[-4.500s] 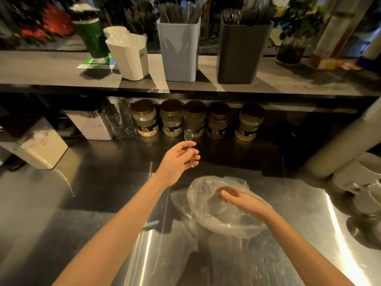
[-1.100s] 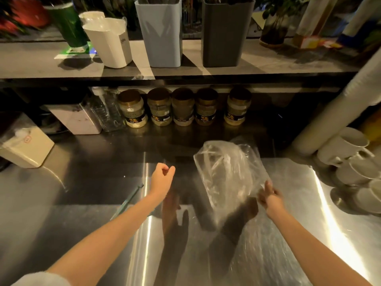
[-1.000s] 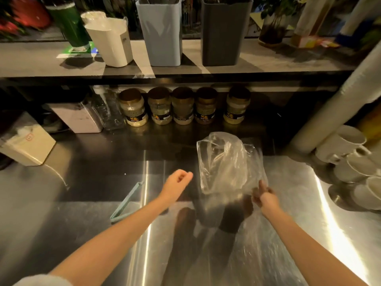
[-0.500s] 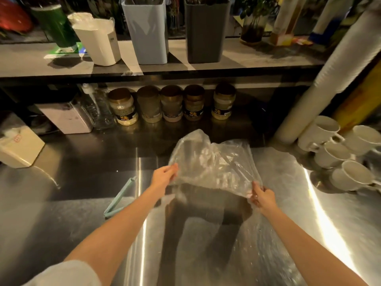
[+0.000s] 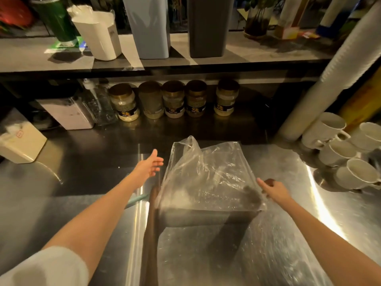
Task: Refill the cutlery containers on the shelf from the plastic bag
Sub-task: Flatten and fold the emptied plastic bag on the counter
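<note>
The steel counter (image 5: pixel 309 234) fills the lower half of your view, with your two bare forearms reaching out over it. Above it runs the shelf (image 5: pixel 257 52), and on it three cutlery containers stand in a row: a white one (image 5: pixel 99 34) on the left, a light blue one (image 5: pixel 149 27) in the middle and a dark grey one (image 5: pixel 208 27) on the right. Their tops are cut off by the edge of the view, so you cannot see how full they are.

The clear plastic bag (image 5: pixel 210 172) hangs puffed up just above the counter between your hands, throwing a dark shadow below it; nothing inside it can be made out. White mugs (image 5: pixel 327 129) are clustered at the far right, and a row of jars (image 5: pixel 174 100) stands under the shelf.

Your right hand (image 5: pixel 273 189) pinches the bag's right edge, its other fingers curled. Your left hand (image 5: pixel 149 165) is spread flat with straight fingers, just beside the bag's left side and holding nothing.
</note>
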`<state>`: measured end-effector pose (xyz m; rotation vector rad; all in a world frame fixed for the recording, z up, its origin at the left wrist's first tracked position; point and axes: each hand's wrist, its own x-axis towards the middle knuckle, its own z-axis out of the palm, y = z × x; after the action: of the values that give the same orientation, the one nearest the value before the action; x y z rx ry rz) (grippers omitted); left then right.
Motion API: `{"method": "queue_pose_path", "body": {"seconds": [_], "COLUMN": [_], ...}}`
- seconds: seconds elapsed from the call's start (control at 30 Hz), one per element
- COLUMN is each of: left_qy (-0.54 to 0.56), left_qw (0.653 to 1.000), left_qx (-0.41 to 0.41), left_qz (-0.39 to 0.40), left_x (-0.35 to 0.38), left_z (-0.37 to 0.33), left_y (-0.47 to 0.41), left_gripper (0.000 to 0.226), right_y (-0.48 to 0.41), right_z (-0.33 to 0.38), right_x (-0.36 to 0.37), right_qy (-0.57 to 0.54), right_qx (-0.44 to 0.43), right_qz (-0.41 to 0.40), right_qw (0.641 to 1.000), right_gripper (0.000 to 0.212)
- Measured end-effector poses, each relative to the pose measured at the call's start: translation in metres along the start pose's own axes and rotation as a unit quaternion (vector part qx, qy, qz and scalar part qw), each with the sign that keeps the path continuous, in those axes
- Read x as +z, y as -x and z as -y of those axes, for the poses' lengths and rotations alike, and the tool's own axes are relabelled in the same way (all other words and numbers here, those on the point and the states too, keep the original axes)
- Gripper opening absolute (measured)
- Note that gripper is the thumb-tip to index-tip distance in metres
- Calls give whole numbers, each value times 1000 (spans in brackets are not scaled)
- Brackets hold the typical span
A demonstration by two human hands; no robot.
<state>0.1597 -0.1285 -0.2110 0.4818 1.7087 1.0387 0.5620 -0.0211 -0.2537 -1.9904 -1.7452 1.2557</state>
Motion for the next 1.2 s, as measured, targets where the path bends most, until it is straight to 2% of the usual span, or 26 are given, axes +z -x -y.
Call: {"method": "queue_pose_path", "body": {"seconds": [0.1,0.23,0.37,0.43,0.5,0.6,0.7,0.8,0.87,0.93,1.07,1.13,1.17,1.2], "left_qy": [18,-15,-24,-21,2,62,122,142,157,171,181,216,231,242], "left_qw": [999,984,976,974,976,974,969,969,967,966,969,961,958,955], "left_qx": [-41,-135,-176,-184,-179,-187,-180,-175,-175,-166,-146,-145,-145,-146], "left_qz": [23,115,129,131,125,116,115,101,102,98,80,89,92,90], "left_x": [11,43,74,81,85,87,90,95,100,105,111,113,113,113], "left_z": [-27,-58,-73,-70,-65,-61,-63,-69,-70,-69,-64,-67,-68,-68], "left_y": [-22,-32,-40,-52,-64,-75,-78,-76,-77,-79,-83,-80,-78,-77], "left_gripper": [58,75,80,75,61,29,31,35,30,25,20,16,17,21], "right_y": [-24,-66,-101,-112,-125,-148,-165,-173,-175,-173,-175,-168,-161,-156], "right_z": [22,61,93,105,112,112,105,102,100,99,83,83,87,90], "right_x": [-4,7,23,33,42,54,58,59,58,56,55,56,55,54], "right_qy": [-37,-65,-74,-66,-77,-95,-75,-124,-137,-120,-8,-75,-158,-241], "right_qx": [-8,-28,-65,-84,-74,0,52,73,93,90,108,79,66,55], "right_qz": [-39,-16,-3,-2,2,-12,-53,-67,-51,-39,-44,-39,-28,-5], "right_qw": [999,997,995,994,994,995,994,987,985,988,993,993,985,969], "right_gripper": [54,54,37,32,33,46,62,70,60,42,43,29,21,22]}}
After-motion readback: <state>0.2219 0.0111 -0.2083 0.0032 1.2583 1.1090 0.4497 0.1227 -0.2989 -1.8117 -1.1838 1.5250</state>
